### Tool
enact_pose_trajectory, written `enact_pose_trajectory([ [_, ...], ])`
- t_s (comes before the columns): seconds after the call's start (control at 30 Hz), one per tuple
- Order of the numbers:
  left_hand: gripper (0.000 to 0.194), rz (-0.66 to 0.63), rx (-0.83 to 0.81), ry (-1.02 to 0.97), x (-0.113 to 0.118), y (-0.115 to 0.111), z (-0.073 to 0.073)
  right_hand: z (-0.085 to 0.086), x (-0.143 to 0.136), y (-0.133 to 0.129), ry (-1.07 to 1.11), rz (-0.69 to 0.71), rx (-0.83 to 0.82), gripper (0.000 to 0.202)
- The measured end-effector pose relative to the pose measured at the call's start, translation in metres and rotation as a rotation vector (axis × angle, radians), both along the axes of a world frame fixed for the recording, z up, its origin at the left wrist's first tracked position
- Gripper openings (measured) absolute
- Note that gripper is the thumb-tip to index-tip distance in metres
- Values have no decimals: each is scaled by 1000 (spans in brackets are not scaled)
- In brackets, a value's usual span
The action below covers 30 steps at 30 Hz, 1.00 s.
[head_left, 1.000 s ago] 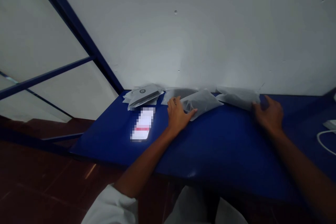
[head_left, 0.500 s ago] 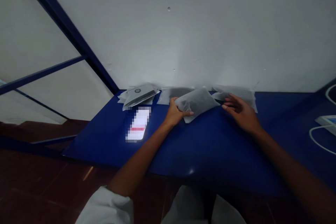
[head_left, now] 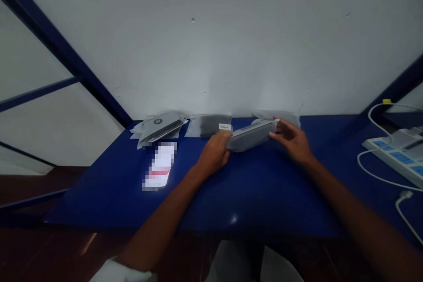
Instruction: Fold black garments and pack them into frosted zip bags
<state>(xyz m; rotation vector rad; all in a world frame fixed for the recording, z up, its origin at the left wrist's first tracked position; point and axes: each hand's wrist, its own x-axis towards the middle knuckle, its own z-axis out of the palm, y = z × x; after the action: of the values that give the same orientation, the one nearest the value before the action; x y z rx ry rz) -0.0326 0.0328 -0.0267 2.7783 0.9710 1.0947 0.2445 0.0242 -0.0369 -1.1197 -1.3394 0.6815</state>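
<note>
Above the blue table, a frosted plastic pouch [head_left: 251, 135] with a dark flat item inside is held tilted between both hands. My left hand [head_left: 215, 152] is closed round its left end. At the other end, my right hand [head_left: 291, 140] pinches the upper right corner between thumb and fingers. Behind my left hand lies another frosted pouch [head_left: 209, 124] with something dark in it and a small white label. A further pale pouch [head_left: 279, 115] rests against the wall behind my right hand.
A stack of grey pouches [head_left: 161, 127] lies at the back left. In front of it is a phone with a lit, blurred screen [head_left: 160, 165]. On the right are a white power strip [head_left: 396, 154] and white cables [head_left: 373, 172]. The wall borders the blue tabletop [head_left: 257, 198].
My right hand, apart from the pouch before, now grips its right end. The pouch has been turned, showing its dark side. The view has shifted right, bringing in more of the power strip.
</note>
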Motion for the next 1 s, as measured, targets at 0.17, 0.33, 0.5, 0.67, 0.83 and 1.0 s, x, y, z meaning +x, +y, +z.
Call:
enact_pose_trajectory([
  [0.17, 54, 35, -21, 22, -8, -1, 14, 13, 1, -8, -33, -38, 57, 37],
  [0.33, 56, -14, -26, 40, -13, -5, 23, 17, -2, -13, -5, -16, 70, 34],
  [0.5, 33, 37, 132, -36, -9, -6, 23, 20, -7, -19, -44, 25, 63, 24],
  [0.67, 18, 72, 246, -55, -2, -10, 26, 24, -17, -25, -129, 62, 151, 8],
  [0.83, 10, -40, 209, -202, 6, -15, 25, 23, -25, -29, -207, 108, 232, 6],
  [1.0, 9, -120, 201, -249, 14, -20, 22, 23, -30, -34, -293, 172, 291, 6],
])
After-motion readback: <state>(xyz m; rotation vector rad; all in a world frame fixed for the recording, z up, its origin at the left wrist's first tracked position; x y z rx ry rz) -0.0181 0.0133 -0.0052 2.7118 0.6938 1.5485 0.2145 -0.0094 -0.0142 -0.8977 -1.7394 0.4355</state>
